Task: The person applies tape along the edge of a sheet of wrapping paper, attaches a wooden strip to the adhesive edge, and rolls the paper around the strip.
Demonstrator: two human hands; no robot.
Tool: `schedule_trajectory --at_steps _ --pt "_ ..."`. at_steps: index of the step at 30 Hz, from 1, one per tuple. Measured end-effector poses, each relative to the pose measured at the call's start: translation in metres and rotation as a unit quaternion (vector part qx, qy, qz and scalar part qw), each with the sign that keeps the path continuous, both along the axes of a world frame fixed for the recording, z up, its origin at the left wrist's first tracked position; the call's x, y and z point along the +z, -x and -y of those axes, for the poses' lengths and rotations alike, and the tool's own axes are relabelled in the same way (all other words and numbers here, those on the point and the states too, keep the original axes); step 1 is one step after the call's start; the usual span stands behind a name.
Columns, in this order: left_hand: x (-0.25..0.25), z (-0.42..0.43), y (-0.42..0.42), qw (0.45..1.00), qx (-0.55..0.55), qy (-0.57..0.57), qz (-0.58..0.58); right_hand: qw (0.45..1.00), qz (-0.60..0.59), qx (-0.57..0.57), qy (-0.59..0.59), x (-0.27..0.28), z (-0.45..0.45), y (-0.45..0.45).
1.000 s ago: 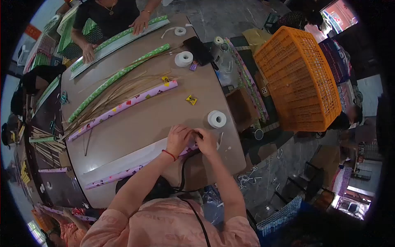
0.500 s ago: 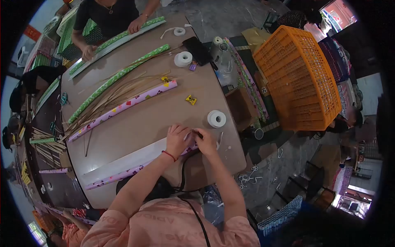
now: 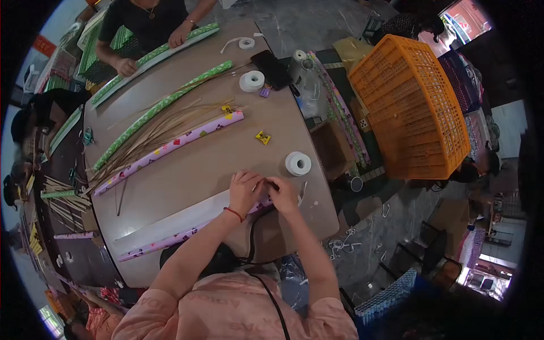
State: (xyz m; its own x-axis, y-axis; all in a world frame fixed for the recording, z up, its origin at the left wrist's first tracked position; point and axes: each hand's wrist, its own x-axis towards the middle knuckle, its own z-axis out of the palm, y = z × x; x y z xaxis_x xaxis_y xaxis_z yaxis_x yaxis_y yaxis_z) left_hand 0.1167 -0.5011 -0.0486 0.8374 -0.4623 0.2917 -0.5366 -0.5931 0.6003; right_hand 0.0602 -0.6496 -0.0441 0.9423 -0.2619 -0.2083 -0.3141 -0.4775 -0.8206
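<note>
A long sheet (image 3: pixel 181 218), white inside with a pink patterned edge, lies slantwise on the near part of the table. Over its right end is my left hand (image 3: pixel 245 191), with a red cord on the wrist; its fingers are bent and closed at the sheet. Close beside it, my right hand (image 3: pixel 282 194) pinches at the same end, fingertips almost meeting the left ones. What lies between the right fingertips is too small to make out. Above my right hand stands a roll of white tape (image 3: pixel 298 164). A loose white strip (image 3: pixel 302 192) is next to that hand.
Beyond the sheet lie a pink patterned roll (image 3: pixel 170 152), thin brown strips (image 3: pixel 164 124) and a green roll (image 3: pixel 164 107). A yellow wrapper (image 3: pixel 262 137) and a black phone (image 3: pixel 272 69) lie farther off. Across the table, a person handles a green sheet (image 3: pixel 153 59). An orange crate (image 3: pixel 402 113) stands right.
My hands stay at the sheet's end with only slight finger movement. The person opposite has shifted the green sheet a little to the left, and one of their hands has moved along it.
</note>
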Motion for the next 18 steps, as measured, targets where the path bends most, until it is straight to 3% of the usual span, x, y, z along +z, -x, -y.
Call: schedule_trajectory --at_steps 12,14,16,18 --pt "0.008 0.002 0.003 0.995 0.072 -0.016 0.072 0.998 0.045 -0.018 0.034 -0.008 -0.008 0.002" --pt "0.008 -0.003 0.002 0.993 0.095 -0.012 0.072 0.996 -0.035 -0.072 -0.028 0.016 -0.011 -0.001" --pt "0.015 -0.007 -0.001 0.977 0.151 0.121 -0.088 0.997 -0.005 -0.068 -0.025 0.003 -0.011 0.000" --pt "0.017 -0.014 0.001 0.965 0.185 0.153 -0.105 0.997 0.026 -0.062 -0.021 -0.005 -0.010 0.001"
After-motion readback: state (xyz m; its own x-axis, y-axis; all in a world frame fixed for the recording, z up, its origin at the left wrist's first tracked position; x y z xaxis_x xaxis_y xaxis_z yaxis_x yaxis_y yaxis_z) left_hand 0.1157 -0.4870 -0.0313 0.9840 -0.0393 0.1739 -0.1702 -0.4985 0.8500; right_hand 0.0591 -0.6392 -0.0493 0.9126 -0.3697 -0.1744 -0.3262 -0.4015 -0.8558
